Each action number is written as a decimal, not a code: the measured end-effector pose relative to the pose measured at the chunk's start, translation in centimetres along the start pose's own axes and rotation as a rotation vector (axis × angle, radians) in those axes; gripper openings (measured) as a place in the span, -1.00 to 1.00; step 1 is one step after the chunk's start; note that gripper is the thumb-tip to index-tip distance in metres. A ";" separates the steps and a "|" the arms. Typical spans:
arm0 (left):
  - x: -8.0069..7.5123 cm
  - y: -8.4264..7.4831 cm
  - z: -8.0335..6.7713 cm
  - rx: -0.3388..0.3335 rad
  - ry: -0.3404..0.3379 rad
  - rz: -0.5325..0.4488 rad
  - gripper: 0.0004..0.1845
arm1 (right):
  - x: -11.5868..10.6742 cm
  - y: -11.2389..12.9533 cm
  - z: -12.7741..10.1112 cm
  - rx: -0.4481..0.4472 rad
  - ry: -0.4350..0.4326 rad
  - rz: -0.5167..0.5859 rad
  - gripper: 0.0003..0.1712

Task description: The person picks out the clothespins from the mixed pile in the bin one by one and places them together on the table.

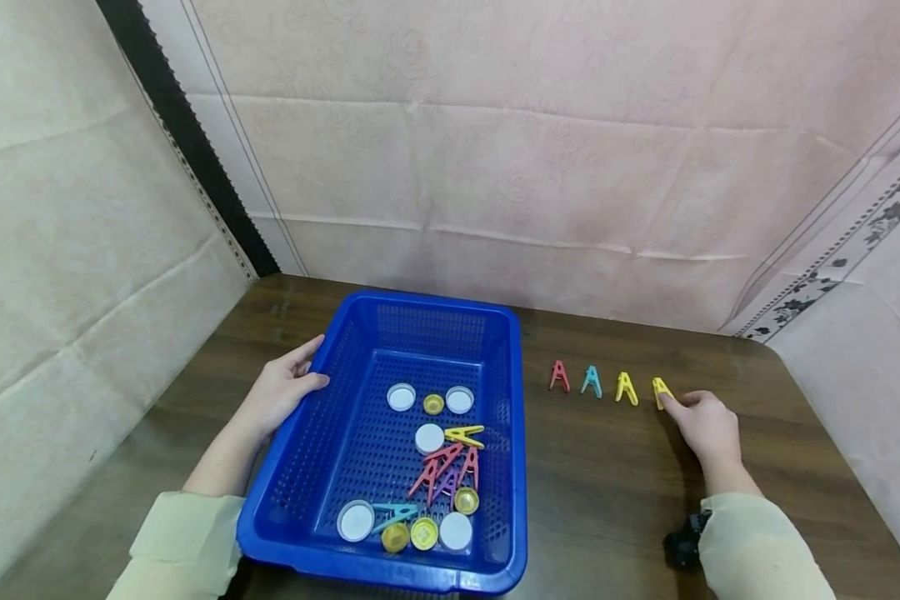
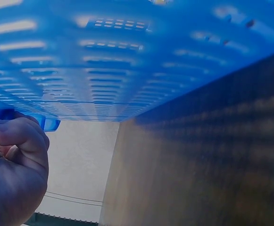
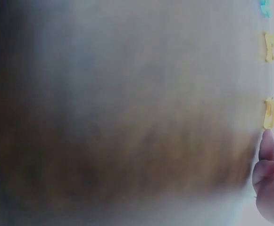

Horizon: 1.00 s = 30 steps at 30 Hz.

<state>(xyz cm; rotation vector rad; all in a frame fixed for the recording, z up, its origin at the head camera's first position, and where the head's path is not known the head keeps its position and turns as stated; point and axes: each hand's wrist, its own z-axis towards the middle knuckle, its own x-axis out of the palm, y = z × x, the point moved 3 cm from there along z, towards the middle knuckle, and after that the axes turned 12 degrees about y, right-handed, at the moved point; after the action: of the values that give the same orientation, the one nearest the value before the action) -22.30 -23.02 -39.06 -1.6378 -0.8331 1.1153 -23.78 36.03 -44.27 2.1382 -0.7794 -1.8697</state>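
Note:
My left hand (image 1: 276, 396) grips the left rim of a blue plastic basket (image 1: 521, 450), its thumb over the edge. In the left wrist view the basket's slotted wall (image 2: 103, 75) fills the top, beside the curled left hand (image 2: 19, 165). At the right end of a row of clothespins, my right hand (image 1: 707, 429) holds a yellow clothespin (image 1: 658, 387) low against the table, fingertips at its lower end. To its left lie another yellow clothespin (image 1: 626, 388), a blue one (image 1: 591, 382) and a red one (image 1: 559, 376). The right wrist view catches the right hand (image 3: 271, 179) only at its edge.
Inside the basket lie white caps (image 1: 356, 521), gold caps (image 1: 423, 533), and red (image 1: 424, 478), purple, yellow (image 1: 465, 435) and blue clothespins. The wooden table (image 1: 600, 483) meets cloth-covered walls (image 1: 480, 167) at the back and sides.

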 end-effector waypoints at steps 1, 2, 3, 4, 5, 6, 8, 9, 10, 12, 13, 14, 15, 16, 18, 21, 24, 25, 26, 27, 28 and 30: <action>0.0 0.0 0.0 0.001 0.000 0.000 -0.27 | -0.2 0.1 0.0 0.011 -0.007 0.010 -0.18; 0.0 0.0 0.1 0.001 0.000 -0.002 -0.27 | -0.4 0.2 0.0 0.018 -0.015 0.020 -0.18; 0.0 0.0 0.1 0.001 0.001 -0.003 -0.27 | -0.6 0.4 0.1 0.023 -0.025 0.032 -0.18; 0.0 0.0 0.1 0.001 0.000 -0.005 -0.27 | -0.7 0.6 0.1 0.022 -0.037 0.043 -0.17; 0.0 0.0 0.1 0.002 0.000 -0.004 -0.27 | -0.9 0.9 0.2 0.016 -0.049 0.052 -0.18; 0.0 0.0 0.1 0.001 0.000 -0.004 -0.28 | -1.1 1.2 0.3 0.007 -0.060 0.063 -0.18; 0.0 0.0 0.0 0.000 0.001 -0.007 -0.28 | -1.4 1.9 0.5 -0.017 -0.090 0.083 -0.21; 0.0 0.0 0.0 0.000 0.002 -0.008 -0.28 | -1.6 2.4 0.6 -0.029 -0.103 0.093 -0.22; 0.0 0.0 0.0 -0.001 0.002 -0.009 -0.28 | -1.7 2.9 0.8 -0.041 -0.115 0.104 -0.24; 0.0 0.0 0.0 -0.002 0.001 -0.009 -0.28 | -1.9 4.1 0.9 -0.069 -0.129 0.131 -0.27; 0.0 0.1 0.0 -0.003 0.002 -0.012 -0.28 | -1.9 4.7 1.0 -0.082 -0.134 0.142 -0.28; -0.1 0.1 0.0 -0.004 0.001 -0.011 -0.28 | -1.9 5.3 1.0 -0.091 -0.134 0.152 -0.28; -0.1 0.2 0.0 -0.005 0.000 -0.011 -0.28 | -1.9 5.9 1.0 -0.098 -0.135 0.163 -0.29; -0.1 0.2 0.0 -0.003 0.000 -0.011 -0.28 | -1.8 6.4 1.1 -0.105 -0.136 0.175 -0.29; -0.1 0.2 0.0 0.001 0.000 -0.014 -0.28 | -1.6 7.4 1.2 -0.116 -0.133 0.198 -0.28; -0.1 0.1 0.0 0.006 0.002 -0.020 -0.28 | -1.4 8.8 1.4 -0.134 -0.132 0.231 -0.26; 0.0 0.0 0.0 0.006 0.005 -0.026 -0.28 | -1.1 10.1 1.3 -0.164 -0.125 0.248 -0.26; 0.0 0.0 0.0 0.006 0.007 -0.027 -0.28 | -1.0 10.6 1.3 -0.174 -0.122 0.252 -0.26; 0.0 0.0 0.0 0.006 0.007 -0.027 -0.28 | -0.9 11.0 1.2 -0.183 -0.119 0.253 -0.27; 0.0 0.0 0.0 0.006 0.006 -0.027 -0.28 | -0.7 11.5 1.1 -0.192 -0.116 0.257 -0.29; 0.0 0.0 0.0 0.008 0.006 -0.027 -0.28 | -0.6 12.0 1.0 -0.202 -0.110 0.260 -0.31; 0.0 0.1 0.1 0.009 0.005 -0.027 -0.28 | -0.4 12.9 0.9 -0.224 -0.090 0.262 -0.32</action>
<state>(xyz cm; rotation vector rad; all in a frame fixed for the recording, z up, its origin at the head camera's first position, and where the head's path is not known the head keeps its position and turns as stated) -22.34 -22.98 -39.15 -1.6171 -0.8432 1.0946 -28.03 25.52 -37.93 1.7383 -0.7836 -1.8280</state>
